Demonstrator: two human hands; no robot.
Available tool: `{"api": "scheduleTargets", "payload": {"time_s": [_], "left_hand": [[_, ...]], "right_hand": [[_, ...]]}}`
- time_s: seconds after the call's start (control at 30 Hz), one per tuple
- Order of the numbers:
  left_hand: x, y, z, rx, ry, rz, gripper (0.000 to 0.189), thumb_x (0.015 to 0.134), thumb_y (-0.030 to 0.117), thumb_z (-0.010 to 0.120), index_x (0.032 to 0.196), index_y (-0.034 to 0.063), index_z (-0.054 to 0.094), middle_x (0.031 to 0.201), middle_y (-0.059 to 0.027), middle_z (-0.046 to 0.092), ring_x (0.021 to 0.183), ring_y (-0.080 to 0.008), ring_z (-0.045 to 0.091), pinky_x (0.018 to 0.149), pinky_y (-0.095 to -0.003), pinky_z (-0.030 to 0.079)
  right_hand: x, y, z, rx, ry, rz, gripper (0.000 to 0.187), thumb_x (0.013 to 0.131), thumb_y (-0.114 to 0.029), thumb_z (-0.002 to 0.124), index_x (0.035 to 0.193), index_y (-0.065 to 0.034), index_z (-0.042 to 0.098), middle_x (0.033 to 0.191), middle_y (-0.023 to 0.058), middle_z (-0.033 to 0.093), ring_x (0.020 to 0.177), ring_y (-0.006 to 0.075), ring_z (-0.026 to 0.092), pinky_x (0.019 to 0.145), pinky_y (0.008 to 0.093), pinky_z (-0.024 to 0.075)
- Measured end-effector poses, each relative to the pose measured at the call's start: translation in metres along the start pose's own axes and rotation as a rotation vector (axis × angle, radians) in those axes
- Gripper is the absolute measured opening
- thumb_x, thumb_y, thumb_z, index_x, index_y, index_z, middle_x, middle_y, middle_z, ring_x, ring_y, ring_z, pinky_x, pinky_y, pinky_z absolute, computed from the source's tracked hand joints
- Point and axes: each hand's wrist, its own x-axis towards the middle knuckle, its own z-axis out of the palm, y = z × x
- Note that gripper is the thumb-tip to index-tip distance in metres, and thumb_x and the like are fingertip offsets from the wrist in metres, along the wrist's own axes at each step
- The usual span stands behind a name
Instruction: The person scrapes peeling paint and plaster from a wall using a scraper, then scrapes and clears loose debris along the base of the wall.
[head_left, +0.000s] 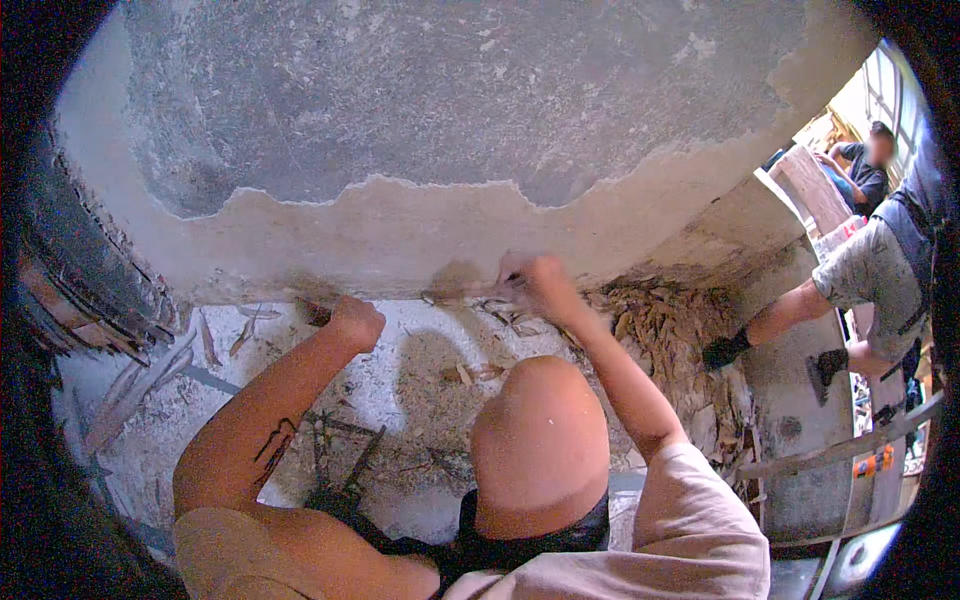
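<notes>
My left hand (358, 324) is curled into a fist near the base of a plastered wall (420, 232); a dark thing shows at its far side, too unclear to name. At the same wall base, further right, my right hand (546, 283) is bent and blurred; what lies between its fingers cannot be made out. The wall has a rough grey area above a pale, ragged-edged layer. My bare knee (541, 442) rises between my forearms.
Pale strips (142, 382) and small scraps litter the floor. Brown flaky debris (675, 330) is heaped along the wall at right. Beyond it, one person in shorts (874, 262) stands with legs apart, and another person (866, 172) is further back beside a board (814, 187).
</notes>
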Motion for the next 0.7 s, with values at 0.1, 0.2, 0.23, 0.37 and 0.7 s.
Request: {"api": "scheduleTargets", "payload": {"time_s": [0.1,0.2,0.23,0.37,0.7], "left_hand": [[0.007,0.005,-0.006,-0.008,0.008,0.034,0.024,0.067,0.02,0.059,0.089,0.0113,0.062,0.089,-0.0102,0.061,0.087,-0.0253,0.057,0.073,-0.0417,0.045],[0.001,0.001,-0.017,-0.141,0.036,0.118,0.03,0.067,0.027,0.062,0.091,0.01,0.06,0.087,-0.0118,0.06,0.083,-0.0255,0.058,0.072,-0.0411,0.045],[0.003,0.004,-0.025,-0.276,0.042,0.208,0.034,0.067,0.032,0.063,0.092,0.0092,0.059,0.085,-0.0126,0.06,0.08,-0.025,0.058,0.071,-0.0404,0.045],[0.039,0.015,0.004,-0.811,0.245,0.551,0.038,0.072,0.041,0.058,0.09,0.0068,0.058,0.078,-0.0123,0.059,0.064,-0.0207,0.056,0.061,-0.0369,0.046],[0.026,0.025,-0.036,-0.83,0.337,0.386,0.041,0.078,0.043,0.048,0.07,0.005,0.061,0.058,-0.0091,0.057,0.063,-0.0262,0.057,0.062,-0.0379,0.045]], "right_hand": [[-0.015,0.005,0.032,0.078,-0.175,-0.074,0.02,0.065,-0.023,0.069,0.069,-0.0063,0.06,0.069,0.0081,0.059,0.063,0.0225,0.057,0.057,0.0308,0.0427],[-0.011,-0.039,0.013,0.31,-0.406,0.047,0.023,0.067,-0.029,0.068,0.073,-0.0074,0.062,0.07,0.0074,0.061,0.064,0.0201,0.058,0.057,0.0299,0.0428],[-0.012,-0.039,0.012,0.294,-0.385,0.07,0.023,0.067,-0.029,0.068,0.073,-0.0074,0.062,0.07,0.0074,0.061,0.064,0.0201,0.058,0.057,0.0299,0.0428],[0.001,-0.033,0.019,0.467,-0.266,-0.058,0.026,0.07,-0.034,0.065,0.078,-0.0091,0.065,0.069,0.0063,0.062,0.063,0.0174,0.058,0.058,0.029,0.0431],[0.022,-0.054,-0.01,0.782,-0.419,0.235,0.043,0.077,-0.049,0.052,0.076,-0.0078,0.065,0.068,0.0007,0.061,0.062,0.0119,0.053,0.059,0.0274,0.0433]]}}
